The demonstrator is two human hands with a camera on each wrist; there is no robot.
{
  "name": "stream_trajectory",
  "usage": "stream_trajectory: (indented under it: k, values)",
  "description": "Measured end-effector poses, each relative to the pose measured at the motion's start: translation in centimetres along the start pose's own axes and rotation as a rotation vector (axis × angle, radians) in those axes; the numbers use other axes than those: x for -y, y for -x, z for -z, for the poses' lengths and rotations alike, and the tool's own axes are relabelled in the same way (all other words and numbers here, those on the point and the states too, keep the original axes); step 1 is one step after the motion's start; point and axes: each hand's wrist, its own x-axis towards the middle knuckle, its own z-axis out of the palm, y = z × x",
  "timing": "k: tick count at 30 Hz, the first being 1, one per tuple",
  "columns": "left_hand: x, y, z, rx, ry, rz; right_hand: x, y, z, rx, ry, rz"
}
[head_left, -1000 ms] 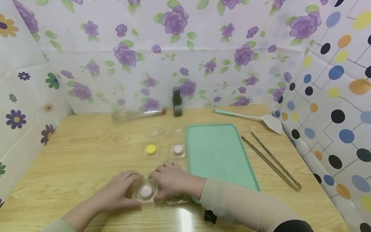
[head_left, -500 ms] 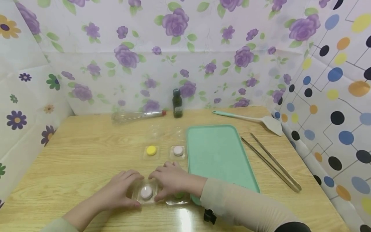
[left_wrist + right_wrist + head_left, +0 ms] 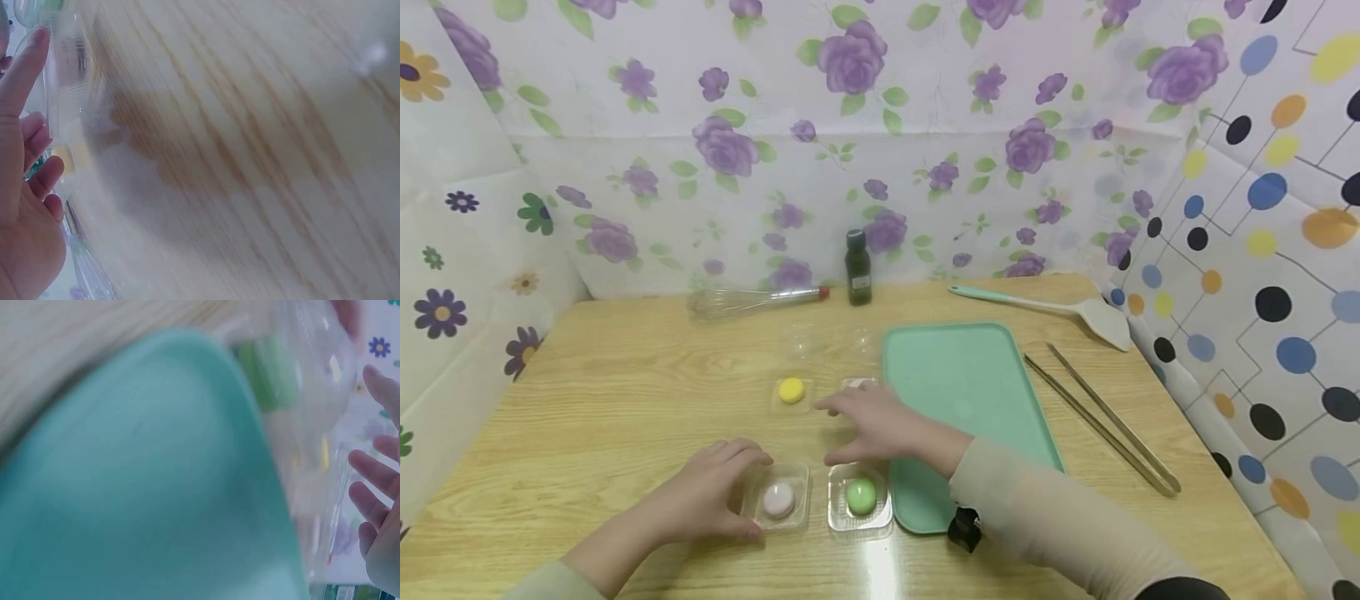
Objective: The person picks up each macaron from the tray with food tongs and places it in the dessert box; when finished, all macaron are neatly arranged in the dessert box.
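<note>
On the left hand, spread fingers curve along the near-square clear plastic box holding a smooth, pale domed disc. The right hand's fingers are loosely spread. A ribbed clear box with a glossy green disc sits just beside the round-cornered turquoise tray on the wood-grained table. Since half a second ago, the right hand has moved farther back, uncovering the green disc and hiding most of another box; the left stayed.

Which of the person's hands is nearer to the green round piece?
Right. The right hand is just beyond the green round piece; the left hand is farther off to its left, with the pale round piece between.
</note>
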Motion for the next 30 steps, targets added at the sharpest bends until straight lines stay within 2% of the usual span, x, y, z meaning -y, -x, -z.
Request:
stream_trajectory:
  k: [6,10,13,20,30]
  values:
    - [0.0,-0.5,0.4,-0.01,0.035,0.028,-2.0,1.0,0.4,-0.037,-0.034,-0.047]
    - [-0.3,-1.2,0.9,-0.016,0.027,0.01,-3.1,1.7,0.7,-0.075,-0.067,-0.081]
    - [-0.8,-1.8,0.9,0.005,0.019,-0.016,-3.9,2.1,0.9,-0.1,-0.053,-0.097]
    - [-1.5,-2.7,0.2,0.075,-0.028,-0.075,-5.1,2.8,1.1,-0.146,-0.036,-0.102]
    - [-1.4,-2.5,-0.7,0.044,-0.074,-0.109,-5.5,3.2,1.0,-0.156,-0.039,-0.12]
